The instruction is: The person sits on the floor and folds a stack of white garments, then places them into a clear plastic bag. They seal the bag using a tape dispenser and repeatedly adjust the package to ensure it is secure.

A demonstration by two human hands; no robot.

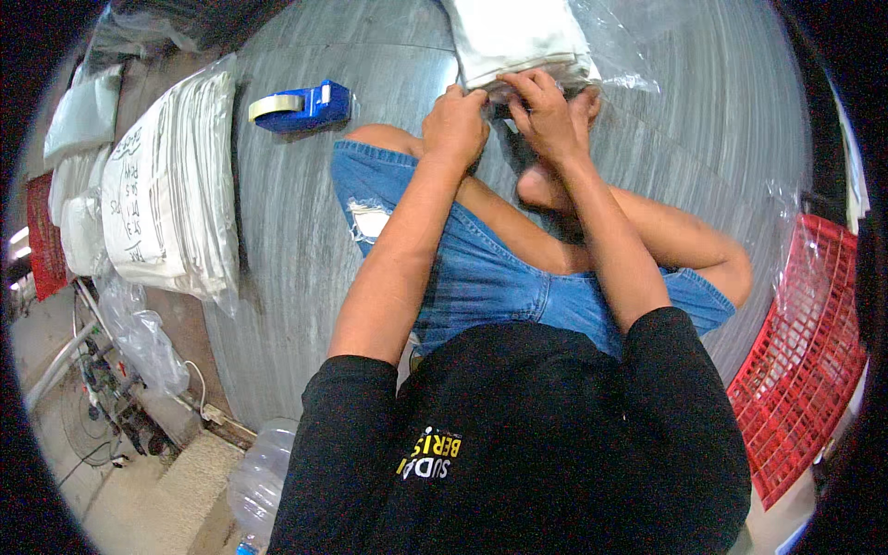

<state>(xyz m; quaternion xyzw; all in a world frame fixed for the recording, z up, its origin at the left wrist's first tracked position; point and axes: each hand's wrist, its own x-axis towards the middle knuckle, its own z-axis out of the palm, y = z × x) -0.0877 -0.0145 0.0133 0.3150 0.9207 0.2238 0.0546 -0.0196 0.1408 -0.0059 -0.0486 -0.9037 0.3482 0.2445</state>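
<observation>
A stack of folded white cloth (pixel 518 32) in a clear plastic bag (pixel 620 60) lies at the top middle, beyond my crossed legs. My left hand (pixel 453 125) has curled fingers closed on the near left edge of the bag. My right hand (pixel 541 116) grips the bag's near edge further right with bent fingers; what exactly lies under those fingertips is partly hidden. A blue tape dispenser (pixel 319 109) with a roll of pale tape sits to the left of my left hand.
Bagged stacks of white cloth (pixel 171 185) lie at left, beside loose plastic (pixel 143 338). A red mesh crate (pixel 795 351) stands at right. At lower left are a fan (pixel 88 407), cables and a plastic jug (pixel 254 486). I sit cross-legged on a grey floor (pixel 277 231).
</observation>
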